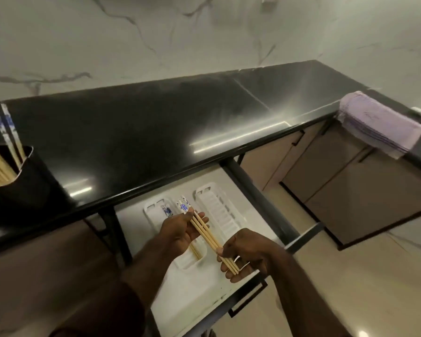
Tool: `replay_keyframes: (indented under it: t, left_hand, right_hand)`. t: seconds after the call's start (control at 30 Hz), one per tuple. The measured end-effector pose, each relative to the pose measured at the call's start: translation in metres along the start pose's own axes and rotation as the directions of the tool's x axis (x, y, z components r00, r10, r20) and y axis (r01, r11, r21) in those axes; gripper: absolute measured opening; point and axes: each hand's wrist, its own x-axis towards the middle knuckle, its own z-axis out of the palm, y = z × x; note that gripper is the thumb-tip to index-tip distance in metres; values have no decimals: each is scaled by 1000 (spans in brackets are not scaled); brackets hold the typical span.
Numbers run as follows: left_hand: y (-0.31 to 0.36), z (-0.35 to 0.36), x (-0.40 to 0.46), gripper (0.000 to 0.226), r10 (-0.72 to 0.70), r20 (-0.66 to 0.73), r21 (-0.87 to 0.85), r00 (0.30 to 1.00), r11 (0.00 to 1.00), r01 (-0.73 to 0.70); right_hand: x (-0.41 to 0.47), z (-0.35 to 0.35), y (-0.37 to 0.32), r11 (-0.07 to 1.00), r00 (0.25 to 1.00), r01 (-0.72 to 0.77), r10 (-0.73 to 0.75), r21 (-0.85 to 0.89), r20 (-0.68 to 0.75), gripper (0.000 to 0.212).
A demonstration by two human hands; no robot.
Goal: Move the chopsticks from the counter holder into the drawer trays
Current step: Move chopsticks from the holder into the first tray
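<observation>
A small bundle of wooden chopsticks point(208, 233) with blue-and-white patterned tops hangs over the open drawer. My left hand point(180, 231) grips the bundle near the patterned ends, and my right hand point(244, 254) pinches the plain tips. Beneath them, the left white tray point(153, 209) holds a few chopsticks, partly hidden by my left hand. The right white tray point(223, 210) looks bare. The black counter holder point(17, 188) at far left still contains several chopsticks point(6, 132).
The white-lined drawer point(192, 295) is pulled out below the glossy black counter point(144, 132). A folded lilac towel point(379, 122) drapes over the counter edge at right. Brown cabinet doors point(350, 176) and pale floor lie to the right.
</observation>
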Motion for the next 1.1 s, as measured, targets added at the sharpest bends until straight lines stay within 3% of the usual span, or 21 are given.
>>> replay_keyframes:
  t: [0.27,0.4,0.53,0.8,1.1]
  left_hand:
    - [-10,-12,48,27,22,-245,-55,969,998,-37]
    - [-11,-25,69,19,33,-335,-53,942,997,-54]
    - [-10,-37,86,16,43,-370,-18,928,998,-54]
    - [-7,-49,109,34,63,-382,-29,922,996,-80]
    - [-9,-55,119,48,41,-415,-43,909,997,-65]
  right_hand:
    - [87,-10,-7,992,993,-60,71,-112,95,20]
    - [128,14,-1,990,994,-84,91,-112,64,22]
    - [161,34,1,989,999,-47,46,-142,-14,20]
    - [192,58,-5,948,989,23,-68,-318,-132,19]
    - [207,81,6,791,959,27,-194,-612,-208,29]
